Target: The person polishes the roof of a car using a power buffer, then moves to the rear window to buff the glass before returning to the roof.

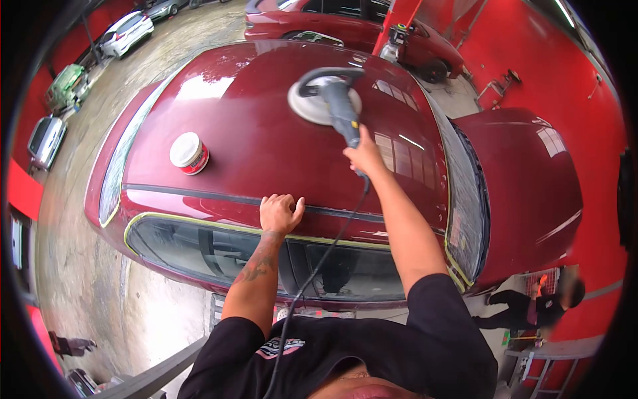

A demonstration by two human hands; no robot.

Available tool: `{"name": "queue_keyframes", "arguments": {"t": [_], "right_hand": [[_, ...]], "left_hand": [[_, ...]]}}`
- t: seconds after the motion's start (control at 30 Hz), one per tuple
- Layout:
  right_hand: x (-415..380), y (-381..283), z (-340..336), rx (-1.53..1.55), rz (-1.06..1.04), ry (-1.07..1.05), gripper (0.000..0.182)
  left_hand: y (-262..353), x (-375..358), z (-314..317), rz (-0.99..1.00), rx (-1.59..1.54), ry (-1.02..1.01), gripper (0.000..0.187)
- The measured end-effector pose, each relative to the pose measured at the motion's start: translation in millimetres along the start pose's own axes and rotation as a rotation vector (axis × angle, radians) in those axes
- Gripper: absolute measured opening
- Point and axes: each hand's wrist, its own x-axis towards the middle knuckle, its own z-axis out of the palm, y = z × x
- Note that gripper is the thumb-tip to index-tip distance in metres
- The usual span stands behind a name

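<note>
My right hand is wrapped round the body of a rotary polisher. Its white pad lies on the dark red car roof, toward the far side. A black cord runs from the tool's end back over my body. At the near roof edge, my left hand rests by the black trim strip, its fingers curled under and the thumb out to the side. Whatever those fingers may hold is hidden. Left of that hand, a white-lidded tub with a red label stands on the roof.
Yellow-green tape and clear plastic film cover the windshield and rear glass. Another red car is parked beyond. At the lower right is a person in black near a metal ladder. A grey rail crosses the lower left.
</note>
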Motion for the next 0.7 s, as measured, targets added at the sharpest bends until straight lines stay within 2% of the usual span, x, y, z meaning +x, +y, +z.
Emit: {"name": "queue_keyframes", "arguments": {"t": [0.1, 0.17, 0.27, 0.37, 0.53, 0.7], "right_hand": [[-2, -42, 24, -0.063, -0.032, -0.08, 0.089], [16, -45, 50, -0.111, -0.121, -0.109, 0.09], [17, -75, 59, -0.124, -0.061, -0.249, 0.091], [38, -68, 74, -0.238, -0.234, -0.127, 0.091], [50, -69, 48, -0.132, -0.09, -0.121, 0.094], [66, -32, 1, -0.028, 0.016, 0.009, 0.086]], "left_hand": [[-1, 0, 1, 0.025, 0.013, 0.021, 0.04], [-3, -1, 4, 0.026, -0.01, 0.026, 0.041], [-3, 0, 4, 0.03, -0.021, 0.045, 0.042], [-4, 1, 5, 0.041, -0.028, 0.058, 0.042], [-8, 1, 6, 0.048, -0.023, 0.062, 0.043], [-7, -1, 7, 0.051, -0.034, 0.077, 0.042]]}}
